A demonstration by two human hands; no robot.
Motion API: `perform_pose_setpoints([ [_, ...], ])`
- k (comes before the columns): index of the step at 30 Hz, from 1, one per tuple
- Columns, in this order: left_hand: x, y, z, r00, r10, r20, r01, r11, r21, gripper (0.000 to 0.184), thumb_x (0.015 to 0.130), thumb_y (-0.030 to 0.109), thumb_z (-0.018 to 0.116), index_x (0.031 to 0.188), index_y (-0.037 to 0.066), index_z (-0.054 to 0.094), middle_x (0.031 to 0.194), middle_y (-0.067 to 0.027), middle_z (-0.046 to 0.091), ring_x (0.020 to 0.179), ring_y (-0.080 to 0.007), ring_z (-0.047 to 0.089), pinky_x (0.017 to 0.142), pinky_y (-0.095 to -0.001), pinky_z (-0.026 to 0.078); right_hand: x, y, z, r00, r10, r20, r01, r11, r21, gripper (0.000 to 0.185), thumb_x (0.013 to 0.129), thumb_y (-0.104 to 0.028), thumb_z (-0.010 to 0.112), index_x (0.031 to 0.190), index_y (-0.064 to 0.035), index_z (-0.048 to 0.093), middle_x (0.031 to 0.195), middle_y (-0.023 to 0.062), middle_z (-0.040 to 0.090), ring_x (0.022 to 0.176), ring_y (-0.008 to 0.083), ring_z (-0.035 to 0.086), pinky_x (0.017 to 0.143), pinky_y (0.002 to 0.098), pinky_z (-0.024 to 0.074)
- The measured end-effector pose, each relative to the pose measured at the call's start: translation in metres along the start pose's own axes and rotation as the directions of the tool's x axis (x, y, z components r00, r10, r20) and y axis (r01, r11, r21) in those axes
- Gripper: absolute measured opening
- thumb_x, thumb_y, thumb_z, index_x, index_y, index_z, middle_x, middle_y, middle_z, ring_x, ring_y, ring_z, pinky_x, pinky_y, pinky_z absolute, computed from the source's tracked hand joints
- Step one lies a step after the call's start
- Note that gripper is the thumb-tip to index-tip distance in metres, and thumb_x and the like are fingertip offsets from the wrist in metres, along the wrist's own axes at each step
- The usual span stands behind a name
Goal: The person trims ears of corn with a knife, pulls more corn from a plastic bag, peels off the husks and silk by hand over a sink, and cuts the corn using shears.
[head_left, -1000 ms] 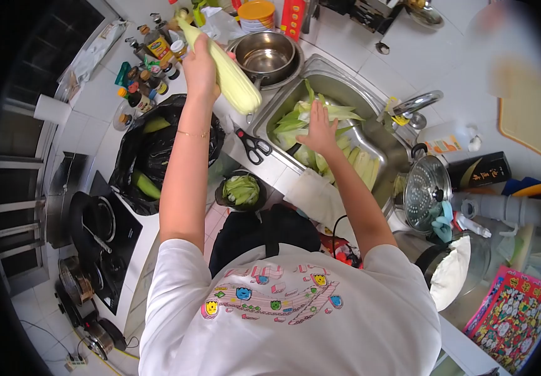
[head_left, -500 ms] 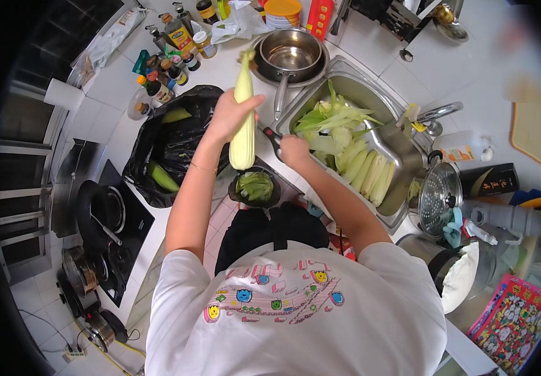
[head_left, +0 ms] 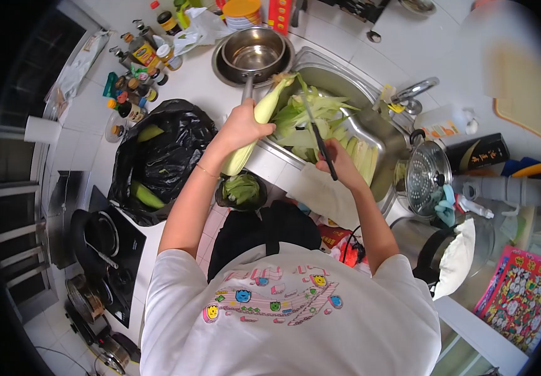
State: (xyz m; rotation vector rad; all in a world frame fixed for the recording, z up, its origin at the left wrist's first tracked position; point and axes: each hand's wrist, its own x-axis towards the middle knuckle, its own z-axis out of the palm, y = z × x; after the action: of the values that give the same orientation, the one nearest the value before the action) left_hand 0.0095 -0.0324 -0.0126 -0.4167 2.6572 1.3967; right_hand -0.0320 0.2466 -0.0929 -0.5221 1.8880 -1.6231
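My left hand (head_left: 245, 128) is wrapped around an ear of corn (head_left: 271, 103) in pale green husk, tilted with its silk end towards the sink. In my right hand (head_left: 340, 164) is a knife (head_left: 322, 143) with a black handle, its blade pointing up and away over the sink. The blade tip is close to the silk end of the corn; I cannot tell if they touch. Below the knife, the steel sink (head_left: 388, 135) holds loose husk leaves (head_left: 311, 116) and several corn ears (head_left: 365, 160).
A black plastic bag (head_left: 176, 141) with green ears inside stands on the left counter. A small bin (head_left: 241, 190) with husks sits below my left hand. Steel pans (head_left: 254, 53) are behind the sink, a faucet (head_left: 416, 91) and a steamer lid (head_left: 429, 175) to its right.
The corn has tilted, its silk end swinging right towards the sink. My right hand has moved right and raised the knife so its blade now points away over the sink.
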Motion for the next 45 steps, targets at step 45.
perform_pose_setpoints([
  [45, 0.075, -0.029, 0.115, 0.962, 0.043, 0.271, -0.194, 0.804, 0.562, 0.035, 0.072, 0.019, 0.07, 0.098, -0.004, 0.06, 0.093, -0.0252, 0.066, 0.091, -0.0375, 0.065, 0.083, -0.0437, 0.051, 0.013, 0.084, -0.037, 0.924, 0.358, -0.134, -0.38, 0.896, -0.231, 0.034, 0.066, -0.026, 0.073, 0.073, -0.0014, 0.05, 0.065, 0.0065, 0.056, 0.057, 0.0161, 0.054, 0.051, 0.0307, 0.0437],
])
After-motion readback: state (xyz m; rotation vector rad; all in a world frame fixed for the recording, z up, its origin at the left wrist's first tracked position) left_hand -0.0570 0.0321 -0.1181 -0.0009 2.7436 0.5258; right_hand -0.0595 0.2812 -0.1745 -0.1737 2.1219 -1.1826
